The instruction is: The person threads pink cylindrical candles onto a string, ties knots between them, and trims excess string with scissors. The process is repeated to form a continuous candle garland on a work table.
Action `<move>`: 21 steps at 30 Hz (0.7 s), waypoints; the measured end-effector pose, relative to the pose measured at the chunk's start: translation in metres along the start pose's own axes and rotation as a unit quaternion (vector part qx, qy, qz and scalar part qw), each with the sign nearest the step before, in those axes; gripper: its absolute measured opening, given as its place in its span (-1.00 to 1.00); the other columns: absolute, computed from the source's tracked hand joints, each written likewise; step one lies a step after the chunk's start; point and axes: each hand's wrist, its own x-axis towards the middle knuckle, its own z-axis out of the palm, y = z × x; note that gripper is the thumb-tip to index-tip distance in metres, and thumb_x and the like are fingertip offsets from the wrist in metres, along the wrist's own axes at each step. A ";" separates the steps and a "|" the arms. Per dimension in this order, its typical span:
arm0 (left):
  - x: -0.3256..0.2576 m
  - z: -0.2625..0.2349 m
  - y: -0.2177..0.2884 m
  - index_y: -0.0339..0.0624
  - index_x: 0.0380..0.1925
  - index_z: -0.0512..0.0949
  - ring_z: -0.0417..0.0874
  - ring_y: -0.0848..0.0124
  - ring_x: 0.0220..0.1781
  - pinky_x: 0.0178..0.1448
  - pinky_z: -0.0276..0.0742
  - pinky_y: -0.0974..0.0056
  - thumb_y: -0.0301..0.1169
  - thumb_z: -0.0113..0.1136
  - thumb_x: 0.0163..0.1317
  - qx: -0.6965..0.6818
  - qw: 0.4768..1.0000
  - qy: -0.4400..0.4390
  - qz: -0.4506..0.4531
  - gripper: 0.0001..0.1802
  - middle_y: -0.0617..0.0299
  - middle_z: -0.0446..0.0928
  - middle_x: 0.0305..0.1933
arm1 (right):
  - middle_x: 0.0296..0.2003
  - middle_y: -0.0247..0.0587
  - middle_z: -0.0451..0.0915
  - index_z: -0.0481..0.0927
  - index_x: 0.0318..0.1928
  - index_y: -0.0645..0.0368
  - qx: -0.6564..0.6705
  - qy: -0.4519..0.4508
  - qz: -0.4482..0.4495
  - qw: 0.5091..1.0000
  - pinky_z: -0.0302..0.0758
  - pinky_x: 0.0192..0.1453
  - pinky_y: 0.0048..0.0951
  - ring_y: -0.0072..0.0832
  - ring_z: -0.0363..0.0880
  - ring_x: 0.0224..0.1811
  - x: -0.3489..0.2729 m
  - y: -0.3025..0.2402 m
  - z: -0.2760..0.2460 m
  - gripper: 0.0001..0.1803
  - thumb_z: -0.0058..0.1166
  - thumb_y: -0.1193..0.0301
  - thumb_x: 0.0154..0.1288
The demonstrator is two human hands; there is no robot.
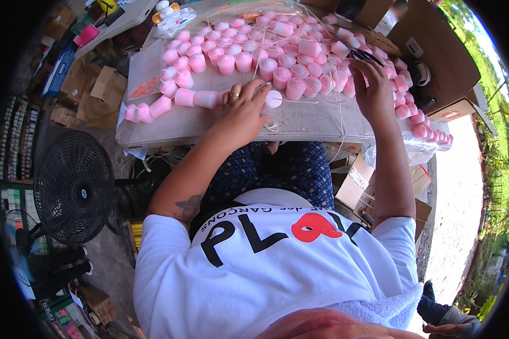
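Observation:
Pink-and-white candles (227, 64) crowd the table, many upright, others on their sides. My left hand (246, 104) rests near the table's front edge, fingers curled over a candle (273, 100) lying on its side. That candle's pale end faces right, and a thin wick trails from it. Two more candles (194, 99) lie end to end just left of this hand. My right hand (373, 90) reaches over the right part of the candles. Its fingers are apart, with the tips at a dark-handled pair of scissors (366, 55); a firm grip does not show.
Long pale strings (341, 116) run across the candles and hang over the front edge of the table (169, 133). Cardboard boxes (435, 51) stand at the right end. A black fan (79, 189) is on the left, near shelves of small items (17, 135).

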 end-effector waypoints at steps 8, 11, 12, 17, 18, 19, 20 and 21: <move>0.028 0.018 0.017 -0.02 -0.07 0.49 0.42 0.07 0.10 0.14 0.33 0.01 -0.27 0.38 0.00 -0.060 0.996 0.031 0.054 -0.55 0.18 0.46 0.03 | -0.08 0.01 0.62 0.57 0.02 0.12 -0.250 -0.264 0.222 0.905 0.47 0.08 -0.06 -0.07 0.56 0.05 0.056 0.078 0.011 -0.66 0.06 0.31 0.25; 0.038 0.019 0.025 -0.06 -0.05 0.49 0.50 0.08 0.04 0.16 0.34 0.05 -0.33 0.42 0.00 -0.160 0.968 0.130 0.142 -0.52 0.15 0.56 -0.05 | -0.10 0.08 0.62 0.54 0.03 0.14 -0.262 -0.335 0.221 0.878 0.50 0.02 -0.12 -0.04 0.60 -0.03 0.063 0.080 0.016 -0.62 0.09 0.29 0.22; 0.039 0.014 0.029 -0.08 -0.04 0.48 0.51 0.14 0.04 0.15 0.37 0.08 -0.35 0.43 0.00 -0.198 0.960 0.145 0.138 -0.51 0.16 0.56 -0.05 | -0.11 0.09 0.62 0.54 0.04 0.14 -0.257 -0.341 0.210 0.879 0.50 0.01 -0.11 -0.04 0.60 -0.04 0.066 0.079 0.020 -0.61 0.09 0.28 0.22; 0.042 -0.021 0.045 -0.14 0.02 0.41 0.53 0.46 0.01 0.00 0.53 0.29 -0.47 0.41 0.08 -0.405 0.910 0.083 0.021 -0.50 0.20 0.52 -0.04 | -0.11 0.09 0.62 0.51 0.09 0.12 -0.207 -0.296 0.207 0.909 0.49 -0.01 -0.13 -0.05 0.61 -0.05 0.064 0.098 0.008 -0.59 0.10 0.32 0.23; 0.042 -0.017 0.039 -0.16 0.04 0.38 0.53 0.49 -0.01 -0.05 0.55 0.32 -0.47 0.38 0.11 -0.427 0.898 0.107 0.027 -0.50 0.20 0.51 -0.03 | -0.11 0.09 0.62 0.49 0.12 0.11 -0.184 -0.283 0.196 0.921 0.49 -0.01 -0.15 -0.07 0.61 -0.06 0.068 0.086 -0.001 -0.57 0.10 0.34 0.23; 0.043 -0.009 0.034 -0.17 0.05 0.35 0.52 0.52 -0.04 -0.09 0.56 0.35 -0.48 0.36 0.14 -0.453 0.882 0.127 0.036 -0.50 0.19 0.49 -0.02 | -0.11 0.09 0.62 0.47 0.15 0.10 -0.165 -0.271 0.189 0.929 0.49 -0.01 -0.17 -0.08 0.61 -0.06 0.066 0.079 -0.011 -0.55 0.10 0.37 0.23; 0.042 -0.003 0.030 -0.19 0.07 0.33 0.52 0.56 -0.06 -0.14 0.58 0.38 -0.49 0.34 0.17 -0.478 0.865 0.148 0.044 -0.50 0.19 0.48 -0.02 | -0.13 0.05 0.62 0.43 0.20 0.10 -0.151 -0.229 0.194 0.942 0.50 -0.03 -0.20 -0.14 0.62 -0.08 0.059 0.079 -0.017 -0.51 0.11 0.40 0.24; 0.041 -0.017 0.037 -0.21 0.08 0.28 0.53 0.51 -0.05 -0.09 0.59 0.37 -0.51 0.29 0.20 -0.505 0.859 0.088 0.003 -0.51 0.17 0.47 -0.01 | -0.14 0.01 0.63 0.39 0.25 0.10 -0.140 -0.184 0.207 0.951 0.50 -0.04 -0.23 -0.19 0.62 -0.09 0.048 0.086 -0.028 -0.47 0.11 0.42 0.25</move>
